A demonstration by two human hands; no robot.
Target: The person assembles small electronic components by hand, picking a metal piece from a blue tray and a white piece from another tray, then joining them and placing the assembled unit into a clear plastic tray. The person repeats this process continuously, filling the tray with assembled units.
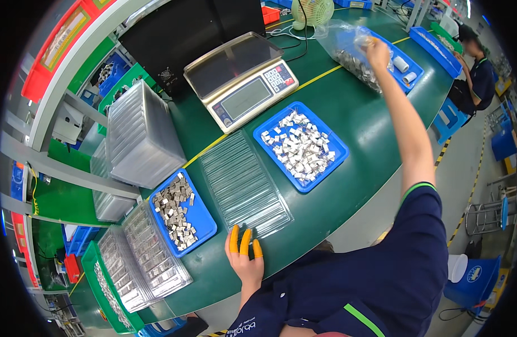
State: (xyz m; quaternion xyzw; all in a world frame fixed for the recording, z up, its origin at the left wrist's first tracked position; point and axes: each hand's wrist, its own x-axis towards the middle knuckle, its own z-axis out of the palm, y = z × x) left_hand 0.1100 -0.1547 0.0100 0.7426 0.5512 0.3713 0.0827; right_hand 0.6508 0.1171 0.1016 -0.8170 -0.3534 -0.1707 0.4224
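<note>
My right hand [377, 55], at the far right of the bench, is closed on the top of a clear plastic bag [348, 56] with many small metallic parts inside. Under and beside the bag lies a blue tray [418, 70] with white rolls [401, 64]. My left hand [247, 263], yellow finger cots on several fingers, lies with fingers stretched at the near edge of a clear ribbed plastic tray [241, 180]. Right of that tray sits a blue tray [296, 182] of small white parts with leads [303, 147]. Left of it, another blue tray [205, 220] holds small grey and white blocks [177, 205].
A digital scale [247, 84] stands behind the ribbed tray, before a black box [185, 45]. Stacked clear trays [140, 135], compartment trays [149, 253] and a green tray [92, 264] occupy the left. A fan [314, 11] stands at the back. A seated person [477, 78] is at far right.
</note>
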